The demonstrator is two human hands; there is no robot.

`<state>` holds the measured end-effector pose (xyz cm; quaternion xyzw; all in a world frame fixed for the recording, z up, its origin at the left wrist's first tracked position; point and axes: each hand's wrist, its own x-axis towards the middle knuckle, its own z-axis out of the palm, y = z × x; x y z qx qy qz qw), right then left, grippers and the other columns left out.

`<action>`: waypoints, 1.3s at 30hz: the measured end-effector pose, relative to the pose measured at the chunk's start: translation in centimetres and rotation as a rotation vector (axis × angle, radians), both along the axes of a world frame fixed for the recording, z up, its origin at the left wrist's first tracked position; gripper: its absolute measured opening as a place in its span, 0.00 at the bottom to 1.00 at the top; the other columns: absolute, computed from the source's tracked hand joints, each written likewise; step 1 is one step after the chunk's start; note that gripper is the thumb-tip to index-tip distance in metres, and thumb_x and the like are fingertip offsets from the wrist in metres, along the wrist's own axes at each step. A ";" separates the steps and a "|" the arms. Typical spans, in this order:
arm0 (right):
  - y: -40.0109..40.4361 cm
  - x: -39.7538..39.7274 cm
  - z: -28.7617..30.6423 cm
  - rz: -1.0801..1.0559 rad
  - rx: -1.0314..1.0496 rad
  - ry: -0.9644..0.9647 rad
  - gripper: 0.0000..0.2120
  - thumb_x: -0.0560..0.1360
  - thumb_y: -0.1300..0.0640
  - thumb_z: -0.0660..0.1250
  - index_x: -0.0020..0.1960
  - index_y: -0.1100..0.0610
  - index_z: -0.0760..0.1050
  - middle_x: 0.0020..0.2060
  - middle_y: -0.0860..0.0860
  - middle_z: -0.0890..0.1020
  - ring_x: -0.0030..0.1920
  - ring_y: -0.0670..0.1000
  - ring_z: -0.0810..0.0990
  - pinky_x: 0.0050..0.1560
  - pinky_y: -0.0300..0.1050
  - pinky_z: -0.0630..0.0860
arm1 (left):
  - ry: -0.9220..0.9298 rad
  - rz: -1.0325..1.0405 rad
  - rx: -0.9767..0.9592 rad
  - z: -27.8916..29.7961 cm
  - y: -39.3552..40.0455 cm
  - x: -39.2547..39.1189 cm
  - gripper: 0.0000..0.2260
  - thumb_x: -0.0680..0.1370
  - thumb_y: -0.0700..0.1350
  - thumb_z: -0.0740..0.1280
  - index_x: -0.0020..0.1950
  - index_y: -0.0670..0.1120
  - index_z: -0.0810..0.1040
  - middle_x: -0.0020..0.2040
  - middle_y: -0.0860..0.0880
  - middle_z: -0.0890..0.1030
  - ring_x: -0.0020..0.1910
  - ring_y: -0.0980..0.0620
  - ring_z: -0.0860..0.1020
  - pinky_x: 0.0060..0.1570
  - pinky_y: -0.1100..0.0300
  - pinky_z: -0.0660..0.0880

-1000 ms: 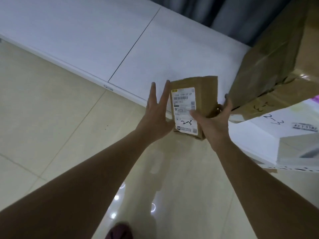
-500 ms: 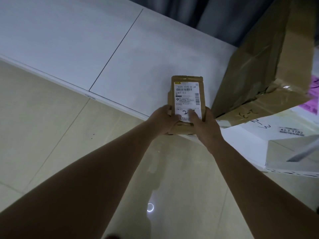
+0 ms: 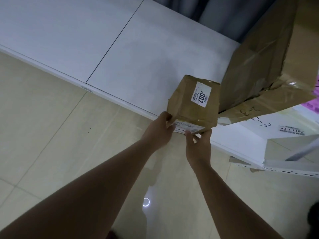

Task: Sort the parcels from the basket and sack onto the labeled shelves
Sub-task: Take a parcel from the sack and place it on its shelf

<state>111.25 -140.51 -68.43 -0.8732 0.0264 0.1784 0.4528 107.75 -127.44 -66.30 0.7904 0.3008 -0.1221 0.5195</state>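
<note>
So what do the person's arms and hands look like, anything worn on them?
Both forearms are bare right down the frame: no sleeves in view. The left hand and right hand have no gloves, and no watch, band or ring shows on the visible sides. No markings can be made out in this dim light.

Small brown cardboard parcel [image 3: 193, 102]: white sticker reading "007", seen upside down. Flat white parcel [image 3: 269, 130]: handwritten "2-3" and printed "43-1-1102". Large taped brown carton [image 3: 269, 56]: handwritten marking, not clearly legible.
</note>
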 end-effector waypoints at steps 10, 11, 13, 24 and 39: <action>0.3 -4.0 2.9 -0.139 -0.062 -0.429 0.48 0.66 0.51 0.79 0.76 0.50 0.54 0.75 0.53 0.57 0.74 0.56 0.60 0.72 0.60 0.64 | 0.116 -0.045 0.024 -0.2 1.8 -2.9 0.28 0.81 0.42 0.61 0.79 0.50 0.54 0.76 0.46 0.62 0.74 0.48 0.63 0.69 0.53 0.66; 0.2 -4.1 3.2 0.030 -0.199 -0.624 0.44 0.68 0.48 0.77 0.76 0.50 0.56 0.75 0.54 0.58 0.74 0.58 0.59 0.73 0.61 0.61 | 0.120 -0.042 0.023 -0.2 2.0 -3.3 0.27 0.81 0.42 0.61 0.78 0.50 0.55 0.76 0.46 0.62 0.74 0.47 0.64 0.69 0.53 0.66; 0.0 -3.1 3.6 0.358 -0.468 -0.905 0.40 0.69 0.45 0.75 0.75 0.50 0.59 0.74 0.58 0.59 0.74 0.62 0.58 0.73 0.64 0.57 | 0.127 -0.030 0.034 -0.2 2.3 -3.9 0.26 0.81 0.42 0.60 0.78 0.50 0.57 0.76 0.46 0.64 0.72 0.47 0.66 0.67 0.53 0.68; 1.4 2.2 4.1 0.579 -0.882 -0.844 0.41 0.64 0.66 0.79 0.69 0.51 0.62 0.73 0.60 0.68 0.70 0.72 0.65 0.56 0.76 0.71 | 0.131 -0.034 0.033 1.5 2.4 -3.9 0.21 0.81 0.43 0.59 0.74 0.50 0.63 0.73 0.46 0.67 0.66 0.48 0.72 0.63 0.56 0.69; 6.1 9.6 6.7 0.679 -1.191 -0.533 0.54 0.70 0.59 0.75 0.79 0.53 0.37 0.77 0.63 0.48 0.75 0.71 0.51 0.62 0.67 0.72 | 0.167 -0.055 0.049 3.1 4.3 -4.7 0.17 0.82 0.44 0.58 0.72 0.50 0.67 0.72 0.46 0.67 0.67 0.48 0.70 0.60 0.59 0.67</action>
